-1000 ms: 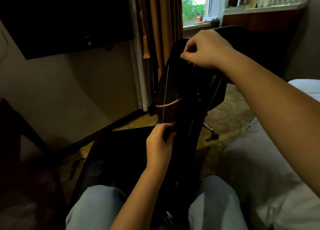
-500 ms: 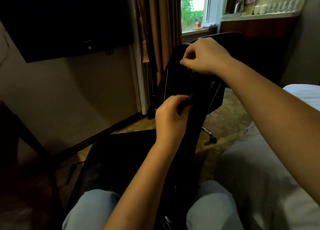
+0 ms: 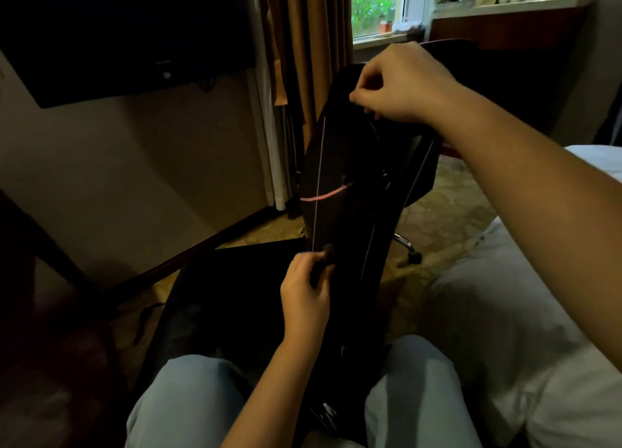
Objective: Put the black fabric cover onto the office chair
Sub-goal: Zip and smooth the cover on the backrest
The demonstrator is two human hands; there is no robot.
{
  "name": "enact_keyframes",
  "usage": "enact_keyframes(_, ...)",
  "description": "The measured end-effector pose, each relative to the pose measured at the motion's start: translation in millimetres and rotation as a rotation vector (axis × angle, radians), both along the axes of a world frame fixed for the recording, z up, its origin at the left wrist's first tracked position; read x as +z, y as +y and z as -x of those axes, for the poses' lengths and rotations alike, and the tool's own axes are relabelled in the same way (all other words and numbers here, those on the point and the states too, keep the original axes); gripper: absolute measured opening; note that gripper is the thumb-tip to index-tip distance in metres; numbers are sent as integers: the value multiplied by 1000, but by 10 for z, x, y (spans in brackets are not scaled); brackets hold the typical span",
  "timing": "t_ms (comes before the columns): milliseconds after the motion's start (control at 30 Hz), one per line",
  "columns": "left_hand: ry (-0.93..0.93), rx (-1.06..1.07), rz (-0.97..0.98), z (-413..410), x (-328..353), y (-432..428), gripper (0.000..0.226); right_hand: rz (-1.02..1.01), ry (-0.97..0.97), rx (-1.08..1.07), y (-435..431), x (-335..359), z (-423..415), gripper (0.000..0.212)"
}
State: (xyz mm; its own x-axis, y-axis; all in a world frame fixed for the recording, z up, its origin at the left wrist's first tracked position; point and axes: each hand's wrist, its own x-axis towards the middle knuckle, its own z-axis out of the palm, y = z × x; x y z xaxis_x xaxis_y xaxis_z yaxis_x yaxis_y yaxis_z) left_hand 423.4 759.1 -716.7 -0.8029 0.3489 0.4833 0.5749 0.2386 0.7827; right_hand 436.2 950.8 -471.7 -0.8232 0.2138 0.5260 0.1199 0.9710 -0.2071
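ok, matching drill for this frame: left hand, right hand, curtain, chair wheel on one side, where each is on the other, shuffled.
Things:
1. left hand
2. right hand
3. curtain
4. chair wheel

Places:
A. on the patterned floor, near the bed
B. pinches the top edge of the cover
C. hangs just left of the window
D. grips the cover lower down, below the pink line

Pairs: 1-D, 2-B, 3-C, 4-A
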Motion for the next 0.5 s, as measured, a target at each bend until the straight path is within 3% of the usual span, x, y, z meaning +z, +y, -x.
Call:
enact_keyframes(133, -57, -10, 26, 20, 64, -68, 21, 9, 1, -11, -20, 2, -1, 22)
enact_keyframes(400, 119, -102, -88, -75, 786, 255, 29, -7, -14, -26, -55, 13, -19, 22)
enact_keyframes(500, 157, -82, -97, -108, 772, 336, 30, -12, -5, -20, -46, 16, -18, 23)
